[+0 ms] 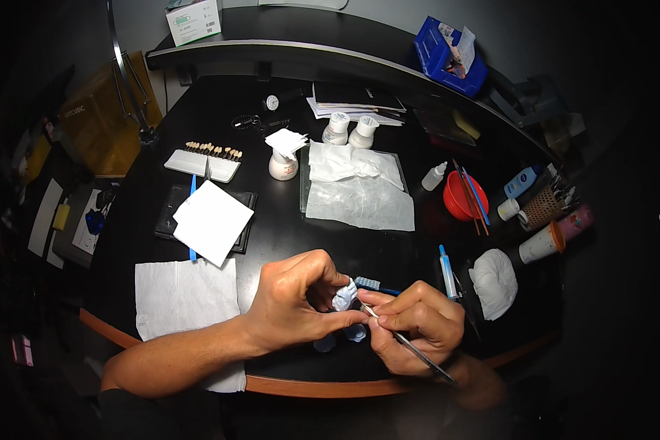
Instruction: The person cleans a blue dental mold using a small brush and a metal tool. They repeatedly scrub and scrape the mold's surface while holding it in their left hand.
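Over the front of the black table, my left hand (290,293) is closed on a small pale-blue plaster dental model (344,296), pinching it between thumb and fingers. Its far side is partly hidden. Closed in a pen grip, my right hand (422,323) holds a slim pen-like tool (416,352) with a dark handle. The tool's thin end meets or nearly meets the model, close to my left thumb. Below the hands lie small pale-blue pieces (355,333). A blue brush (369,282) rests just beyond the fingers.
White paper sheets (214,222) and a tooth shade guide (205,163) lie left. A tissue-covered slab (359,205) and white jars (336,128) stand beyond. A red bowl (458,196), a syringe (447,271) and wadded white cloth (494,282) are right.
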Demonstrator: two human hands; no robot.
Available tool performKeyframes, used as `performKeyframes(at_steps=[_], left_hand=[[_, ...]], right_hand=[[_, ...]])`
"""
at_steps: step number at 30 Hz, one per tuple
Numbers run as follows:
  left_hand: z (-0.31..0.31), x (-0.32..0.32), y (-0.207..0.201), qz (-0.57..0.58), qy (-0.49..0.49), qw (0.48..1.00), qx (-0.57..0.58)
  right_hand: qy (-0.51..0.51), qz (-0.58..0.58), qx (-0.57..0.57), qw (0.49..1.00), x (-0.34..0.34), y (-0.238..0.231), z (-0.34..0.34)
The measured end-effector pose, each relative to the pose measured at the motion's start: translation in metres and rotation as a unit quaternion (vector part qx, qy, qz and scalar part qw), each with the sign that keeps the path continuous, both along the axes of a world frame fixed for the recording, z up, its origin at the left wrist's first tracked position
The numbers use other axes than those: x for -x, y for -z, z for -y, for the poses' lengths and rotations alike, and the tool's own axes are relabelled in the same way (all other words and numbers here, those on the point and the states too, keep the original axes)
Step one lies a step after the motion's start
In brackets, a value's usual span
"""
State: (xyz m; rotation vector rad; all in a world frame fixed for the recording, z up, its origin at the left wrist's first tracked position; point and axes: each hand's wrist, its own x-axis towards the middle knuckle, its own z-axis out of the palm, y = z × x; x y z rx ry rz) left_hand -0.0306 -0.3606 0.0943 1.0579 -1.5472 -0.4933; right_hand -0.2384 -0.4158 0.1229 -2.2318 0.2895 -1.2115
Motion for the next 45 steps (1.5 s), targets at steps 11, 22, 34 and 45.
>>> performKeyframes(at_steps=[11,22,34,45], left_hand=[[0.0009,0.0,0.0001,-0.002,0.001,1.0,0.009],[0.0013,-0.0009,0.0001,-0.016,0.011,1.0,-0.001],[0.0032,-0.0025,0.0006,0.004,0.018,1.0,0.002],[0.0035,-0.0026,-0.0009,-0.026,0.031,0.999,-0.026]], right_hand=[[0.0,0.009,-0.014,1.0,0.0,0.0006,0.0006],[-0.009,0.005,-0.021,1.0,0.0001,-0.001,0.0017],[-0.025,0.002,-0.031,0.999,0.0027,-0.0007,0.0042],[-0.034,0.004,-0.034,0.999,0.0025,-0.0028,0.0038]])
